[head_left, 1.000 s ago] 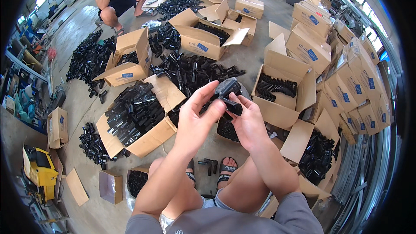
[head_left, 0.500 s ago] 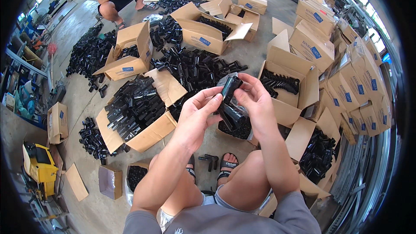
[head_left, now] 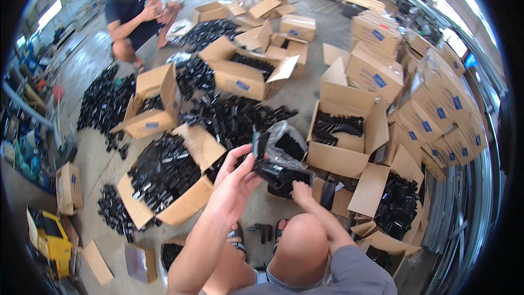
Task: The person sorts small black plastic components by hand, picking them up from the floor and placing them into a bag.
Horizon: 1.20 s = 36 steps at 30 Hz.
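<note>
My left hand (head_left: 238, 179) is closed around a glossy black branched pipe fitting (head_left: 261, 147), thumb and fingers at its upper end. The fitting is tilted in front of me, and its lower part overlaps a small carton. My right hand (head_left: 301, 190) reaches down to that small carton of little black parts (head_left: 283, 189). Its fingertips are partly hidden and blurred, so what they touch is unclear. Just beyond the fitting, a clear plastic bag (head_left: 284, 145) hangs over dark parts. Two or three loose black fittings (head_left: 260, 230) lie on the floor between my feet.
An open carton of black fittings (head_left: 166, 172) stands at left, another open carton (head_left: 339, 150) at right. A heap of black fittings (head_left: 232, 114) spreads ahead. Stacked closed cartons (head_left: 428, 114) line the right side. A person (head_left: 134, 19) squats at far left.
My right hand has let go of the fitting and dropped to the small carton. My left hand has moved down and left with the fitting. The view has shifted; more of the other person shows.
</note>
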Motion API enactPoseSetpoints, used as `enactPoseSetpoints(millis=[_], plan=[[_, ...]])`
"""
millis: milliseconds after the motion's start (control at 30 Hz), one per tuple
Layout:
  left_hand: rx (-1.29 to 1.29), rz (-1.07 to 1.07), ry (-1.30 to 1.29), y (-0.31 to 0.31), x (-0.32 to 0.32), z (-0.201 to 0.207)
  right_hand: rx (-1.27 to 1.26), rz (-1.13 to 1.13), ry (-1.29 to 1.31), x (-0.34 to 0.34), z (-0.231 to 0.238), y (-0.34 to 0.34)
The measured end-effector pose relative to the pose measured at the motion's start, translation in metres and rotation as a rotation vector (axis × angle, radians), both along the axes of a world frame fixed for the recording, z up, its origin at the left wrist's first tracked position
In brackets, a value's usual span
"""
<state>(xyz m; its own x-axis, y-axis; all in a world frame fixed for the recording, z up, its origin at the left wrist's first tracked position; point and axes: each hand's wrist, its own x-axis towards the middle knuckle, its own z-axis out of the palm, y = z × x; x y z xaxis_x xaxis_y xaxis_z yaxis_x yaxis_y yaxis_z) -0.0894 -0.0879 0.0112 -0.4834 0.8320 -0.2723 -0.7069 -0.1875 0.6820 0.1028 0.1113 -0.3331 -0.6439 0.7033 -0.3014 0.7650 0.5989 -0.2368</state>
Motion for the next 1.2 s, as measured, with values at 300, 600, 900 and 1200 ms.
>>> enactPoseSetpoints(millis=[300, 600, 900, 1200], plan=[[-0.053, 0.123, -0.006, 0.006, 0.0, -0.005, -0.021, 0.111, -0.122, -0.005, -0.005, -0.001], [-0.01, 0.09, 0.053, 0.0, 0.009, -0.005, 0.047, 0.155, -0.05, 0.0, -0.023, -0.004], [0.002, 0.067, 0.099, 0.003, 0.015, 0.001, 0.007, 0.109, 0.213, 0.023, -0.017, 0.006], [-0.029, 0.158, 0.168, -0.004, 0.012, 0.008, -0.328, -0.132, 0.877, -0.02, 0.114, 0.023]])
